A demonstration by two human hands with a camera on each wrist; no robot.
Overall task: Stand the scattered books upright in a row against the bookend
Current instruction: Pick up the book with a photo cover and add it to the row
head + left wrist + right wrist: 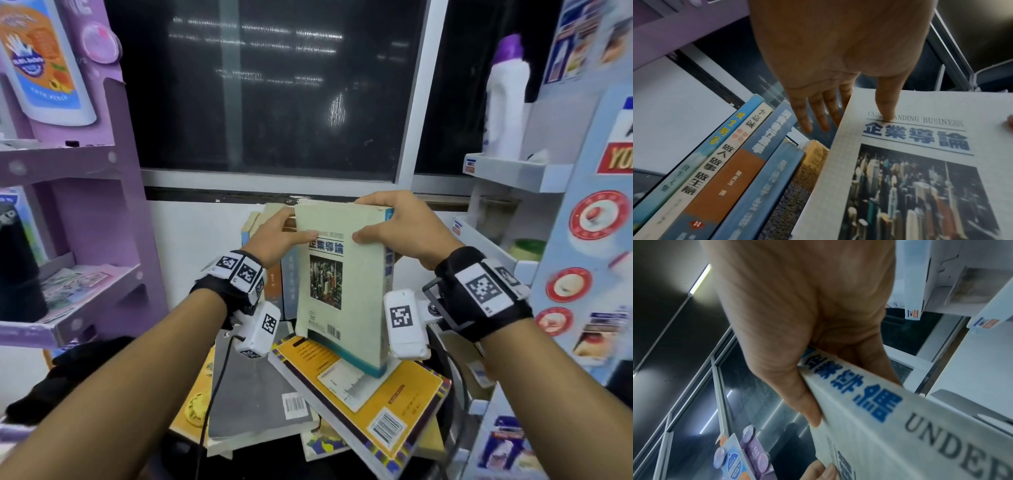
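I've got the pale business textbook [339, 274] upright in the middle of the frame, my left hand [274, 236] pinching its top left corner with thumb on the cover and my right hand [404, 226] clamped over the top right by the spine, I guess so it doesn't flop while I line it up. The standing row of books [731, 162] sits just left of it in the left wrist view, so that side's tight. Lower frame, its bottom corner hangs right over the yellow book [370, 394] in the flat pile.
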